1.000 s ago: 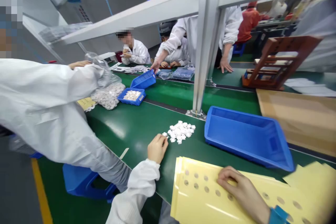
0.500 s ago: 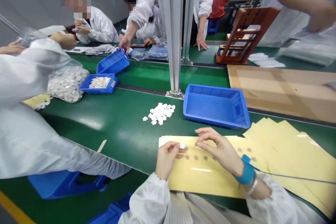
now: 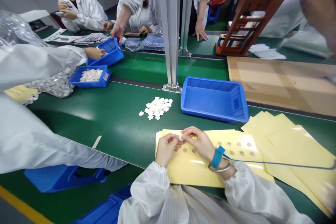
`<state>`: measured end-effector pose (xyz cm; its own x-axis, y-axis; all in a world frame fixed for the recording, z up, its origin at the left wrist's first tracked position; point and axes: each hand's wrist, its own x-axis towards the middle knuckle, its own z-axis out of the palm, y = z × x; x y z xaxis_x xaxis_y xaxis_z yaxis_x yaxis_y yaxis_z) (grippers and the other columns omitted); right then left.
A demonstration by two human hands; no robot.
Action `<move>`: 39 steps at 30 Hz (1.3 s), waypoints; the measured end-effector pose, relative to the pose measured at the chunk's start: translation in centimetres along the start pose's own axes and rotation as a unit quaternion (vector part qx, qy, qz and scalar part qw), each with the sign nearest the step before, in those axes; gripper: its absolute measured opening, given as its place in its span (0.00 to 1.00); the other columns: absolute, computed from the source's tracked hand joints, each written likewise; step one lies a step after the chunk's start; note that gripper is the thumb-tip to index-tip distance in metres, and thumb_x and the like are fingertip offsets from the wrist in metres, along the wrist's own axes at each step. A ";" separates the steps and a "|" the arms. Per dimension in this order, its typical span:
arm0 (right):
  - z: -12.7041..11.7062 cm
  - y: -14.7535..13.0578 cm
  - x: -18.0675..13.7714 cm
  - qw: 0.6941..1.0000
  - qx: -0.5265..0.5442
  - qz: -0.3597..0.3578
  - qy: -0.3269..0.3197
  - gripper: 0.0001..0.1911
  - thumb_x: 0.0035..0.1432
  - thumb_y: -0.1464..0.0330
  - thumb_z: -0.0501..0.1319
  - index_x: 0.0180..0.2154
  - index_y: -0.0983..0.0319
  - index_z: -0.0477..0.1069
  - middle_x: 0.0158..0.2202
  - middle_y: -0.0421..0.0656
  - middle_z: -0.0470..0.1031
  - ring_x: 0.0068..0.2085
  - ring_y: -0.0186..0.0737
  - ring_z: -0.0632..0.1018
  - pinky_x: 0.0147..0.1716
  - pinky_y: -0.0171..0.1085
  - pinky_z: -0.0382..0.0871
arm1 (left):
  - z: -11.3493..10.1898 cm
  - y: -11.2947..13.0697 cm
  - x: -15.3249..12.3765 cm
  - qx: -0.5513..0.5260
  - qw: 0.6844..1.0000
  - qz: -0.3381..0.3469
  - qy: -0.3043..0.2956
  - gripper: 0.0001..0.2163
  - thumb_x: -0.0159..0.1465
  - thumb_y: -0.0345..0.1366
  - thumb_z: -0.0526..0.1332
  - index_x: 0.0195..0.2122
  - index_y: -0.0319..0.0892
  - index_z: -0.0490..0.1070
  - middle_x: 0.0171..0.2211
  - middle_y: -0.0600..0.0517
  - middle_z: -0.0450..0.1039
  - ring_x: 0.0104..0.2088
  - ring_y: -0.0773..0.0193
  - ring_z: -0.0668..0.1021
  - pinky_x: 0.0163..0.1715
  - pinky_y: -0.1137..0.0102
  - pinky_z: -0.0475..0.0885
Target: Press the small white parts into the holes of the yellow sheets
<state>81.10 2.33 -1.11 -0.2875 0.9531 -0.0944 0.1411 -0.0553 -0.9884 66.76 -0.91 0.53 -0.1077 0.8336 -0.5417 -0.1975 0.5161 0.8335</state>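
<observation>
Left grip pinches white piece; right grip at it (yellow sheets beneath).

A green table bears a stack of yellow sheets along its near edge. By the far edge stand a blue tray and, farther left, a small blue bin; white pieces lie heaped mid-table.

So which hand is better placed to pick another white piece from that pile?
Probably the left hand: it is nearer the pile of white pieces, while the right hand lies farther off, over the yellow sheets. Both hands' fingertips meet around one small white piece, though.
</observation>
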 end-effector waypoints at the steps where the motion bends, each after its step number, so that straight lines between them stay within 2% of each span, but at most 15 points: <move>1: 0.0 -0.1 0.0 1.000 -0.003 0.000 0.002 0.10 0.50 0.61 0.64 0.27 0.62 0.72 0.37 0.45 0.74 0.36 0.38 0.75 0.38 0.38 0.71 | 0.0 0.0 0.0 0.001 1.000 0.001 -0.001 0.08 0.52 0.38 0.64 0.27 0.38 0.72 0.26 0.49 0.77 0.32 0.61 0.80 0.32 0.72 0.73; 13: 0.2 0.0 0.0 1.000 -0.011 0.007 0.007 0.08 0.50 0.63 0.63 0.27 0.62 0.72 0.36 0.44 0.74 0.35 0.37 0.74 0.38 0.38 0.69 | 0.1 0.3 -0.2 0.014 1.000 0.004 -0.012 0.08 0.53 0.38 0.62 0.28 0.37 0.71 0.28 0.48 0.77 0.33 0.61 0.80 0.32 0.72 0.72; 21: 0.3 0.0 0.0 1.000 -0.021 0.008 0.006 0.11 0.50 0.60 0.64 0.27 0.62 0.71 0.33 0.44 0.74 0.34 0.38 0.74 0.37 0.39 0.69 | -0.1 0.3 -0.2 0.013 1.000 0.004 -0.020 0.09 0.52 0.39 0.63 0.27 0.36 0.72 0.28 0.48 0.77 0.33 0.62 0.80 0.32 0.72 0.72; 25: 0.2 -1.3 -0.6 0.999 0.012 0.031 -0.005 0.15 0.47 0.61 0.67 0.35 0.60 0.69 0.29 0.39 0.73 0.32 0.37 0.74 0.34 0.37 0.69 | -0.2 1.4 -1.3 -0.003 0.998 0.011 -0.064 0.12 0.52 0.43 0.64 0.28 0.36 0.73 0.28 0.48 0.76 0.30 0.61 0.79 0.32 0.69 0.74; 27: 0.0 -2.6 -1.2 0.999 -0.018 -0.001 -0.033 0.12 0.51 0.62 0.65 0.36 0.59 0.70 0.29 0.39 0.72 0.32 0.36 0.74 0.34 0.36 0.69 | -0.1 2.2 -2.3 -0.009 0.996 0.022 -0.092 0.13 0.53 0.43 0.64 0.29 0.36 0.74 0.30 0.47 0.77 0.32 0.60 0.79 0.33 0.68 0.75; 29: -0.8 -4.1 -1.7 0.994 -0.073 -0.052 -0.058 0.07 0.55 0.62 0.62 0.33 0.59 0.73 0.28 0.39 0.71 0.32 0.36 0.73 0.33 0.35 0.68 | 0.1 3.1 -3.4 -0.016 0.991 0.035 -0.124 0.14 0.55 0.44 0.63 0.31 0.35 0.75 0.32 0.45 0.77 0.34 0.58 0.79 0.35 0.67 0.75; 31: -2.1 -5.5 -1.7 0.986 -0.120 -0.105 -0.045 0.08 0.58 0.63 0.59 0.31 0.59 0.74 0.28 0.40 0.72 0.32 0.36 0.73 0.32 0.35 0.68 | 0.2 3.8 -4.1 -0.021 0.987 0.052 -0.152 0.16 0.58 0.45 0.60 0.35 0.35 0.75 0.36 0.43 0.77 0.38 0.56 0.79 0.37 0.64 0.75; 33: -4.0 -6.7 -0.7 0.973 -0.169 -0.155 0.022 0.09 0.59 0.63 0.58 0.31 0.59 0.74 0.31 0.41 0.74 0.34 0.37 0.75 0.35 0.36 0.68 | -0.1 4.1 -4.2 0.010 0.988 0.091 -0.126 0.18 0.61 0.46 0.56 0.42 0.36 0.73 0.40 0.41 0.76 0.41 0.55 0.78 0.39 0.61 0.75; 35: -6.0 -7.3 0.6 0.943 -0.246 -0.192 0.114 0.10 0.60 0.62 0.57 0.34 0.59 0.74 0.35 0.43 0.76 0.38 0.41 0.75 0.41 0.39 0.68 | -0.9 3.7 -3.8 0.118 0.979 0.163 -0.031 0.19 0.62 0.46 0.55 0.49 0.39 0.69 0.46 0.41 0.73 0.47 0.54 0.75 0.46 0.58 0.72; 37: -7.4 -7.4 1.6 0.898 -0.338 -0.209 0.188 0.13 0.60 0.61 0.56 0.42 0.59 0.73 0.43 0.46 0.74 0.46 0.46 0.73 0.47 0.44 0.66 | -2.2 2.6 -3.3 0.266 0.933 0.231 0.070 0.22 0.61 0.45 0.57 0.54 0.42 0.65 0.55 0.41 0.66 0.57 0.52 0.67 0.55 0.54 0.64; 38: -7.8 -7.1 1.7 0.879 -0.373 -0.215 0.202 0.15 0.60 0.61 0.56 0.46 0.59 0.71 0.47 0.47 0.73 0.49 0.48 0.71 0.50 0.46 0.64 | -2.9 1.8 -3.2 0.330 0.905 0.250 0.101 0.24 0.59 0.45 0.59 0.56 0.42 0.63 0.58 0.41 0.61 0.60 0.50 0.61 0.57 0.52 0.60; 39: -7.8 -6.7 1.5 0.869 -0.398 -0.223 0.190 0.17 0.60 0.60 0.56 0.49 0.59 0.69 0.49 0.48 0.71 0.52 0.49 0.70 0.51 0.47 0.63 | -3.6 0.9 -3.3 0.378 0.882 0.256 0.121 0.27 0.58 0.45 0.60 0.58 0.42 0.60 0.60 0.41 0.57 0.63 0.49 0.56 0.59 0.51 0.57</move>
<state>87.09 6.47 6.32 -0.1688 0.8649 0.4727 0.7499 0.4240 -0.5078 63.39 -3.91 2.72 -0.2168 0.9762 -0.0040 0.6328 0.1436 0.7609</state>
